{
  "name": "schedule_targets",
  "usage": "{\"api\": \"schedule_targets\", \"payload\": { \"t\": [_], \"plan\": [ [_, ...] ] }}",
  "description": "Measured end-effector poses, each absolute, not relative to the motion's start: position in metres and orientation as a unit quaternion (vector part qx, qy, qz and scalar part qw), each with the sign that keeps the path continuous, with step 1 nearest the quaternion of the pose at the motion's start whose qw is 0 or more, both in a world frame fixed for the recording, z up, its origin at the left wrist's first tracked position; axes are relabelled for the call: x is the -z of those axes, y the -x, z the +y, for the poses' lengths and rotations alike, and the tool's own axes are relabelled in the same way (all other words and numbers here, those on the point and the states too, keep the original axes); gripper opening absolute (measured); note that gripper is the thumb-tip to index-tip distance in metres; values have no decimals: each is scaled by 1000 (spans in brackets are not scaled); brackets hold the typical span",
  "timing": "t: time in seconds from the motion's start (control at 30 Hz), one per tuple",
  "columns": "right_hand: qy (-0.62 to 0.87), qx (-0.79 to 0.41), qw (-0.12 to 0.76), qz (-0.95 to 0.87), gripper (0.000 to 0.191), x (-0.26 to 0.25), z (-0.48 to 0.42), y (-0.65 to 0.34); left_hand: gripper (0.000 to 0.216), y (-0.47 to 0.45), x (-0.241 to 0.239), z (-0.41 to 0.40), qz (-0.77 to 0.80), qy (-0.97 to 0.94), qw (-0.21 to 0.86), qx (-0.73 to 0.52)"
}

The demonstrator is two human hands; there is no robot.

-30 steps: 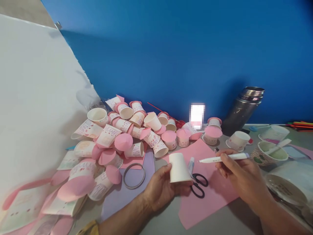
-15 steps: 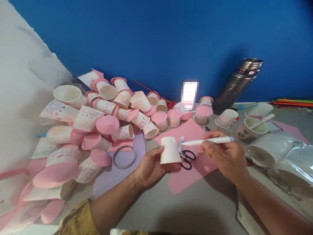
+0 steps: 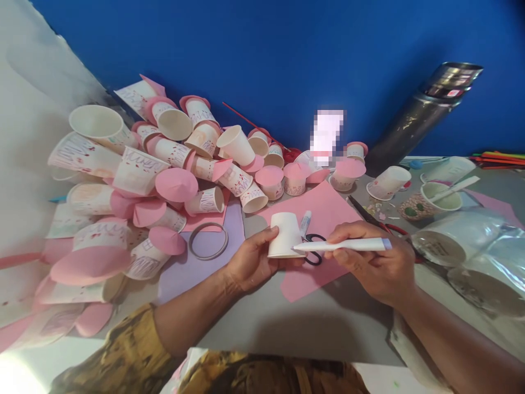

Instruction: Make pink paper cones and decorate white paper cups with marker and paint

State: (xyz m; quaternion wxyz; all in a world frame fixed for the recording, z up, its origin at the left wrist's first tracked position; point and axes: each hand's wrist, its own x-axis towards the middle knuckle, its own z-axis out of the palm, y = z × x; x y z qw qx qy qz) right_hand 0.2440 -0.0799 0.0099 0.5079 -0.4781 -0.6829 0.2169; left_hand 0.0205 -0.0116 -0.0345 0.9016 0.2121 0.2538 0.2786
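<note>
A plain white paper cup (image 3: 284, 232), upside down with its rim at the bottom, is gripped by my left hand (image 3: 255, 257) between thumb and fingers. My right hand (image 3: 375, 265) pinches a white marker pen (image 3: 353, 244). The pen lies nearly level, its tip close to the lower right side of the cup; whether it touches I cannot tell. Behind the cup, black-handled scissors (image 3: 315, 257) and a pen cap (image 3: 305, 221) rest on pink paper (image 3: 324, 205). The scissors are partly hidden by the cup and pen.
Decorated paper cups with pink paper tops (image 3: 176, 185) pile up on the left. A grey tape ring (image 3: 208, 241) lies on lilac paper (image 3: 233, 219). At the right are a dark flask (image 3: 414, 123), a patterned cup (image 3: 430, 202), and clear plastic wrapping (image 3: 492, 241). A blurred bright screen (image 3: 327, 134) stands behind.
My right hand has brought the marker left and down, from beside the cup to its lower side. The camera view has tilted down, and my left hand keeps holding the cup.
</note>
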Motion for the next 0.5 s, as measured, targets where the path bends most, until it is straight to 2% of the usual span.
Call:
{"api": "schedule_targets", "payload": {
  "t": [0.23,0.4,0.5],
  "plan": [
    [521,-233,484,-663,23,-11,-82,-245,40,-20,35,-11,229,-213,906,-284],
    [491,-234,495,-677,14,-12,-82,-247,40,-19,36,-10,226,-210,909,-280],
    [508,-222,507,-660,15,-11,-83,-248,41,-18,37,-9,209,-202,916,-278]
  ]
}}
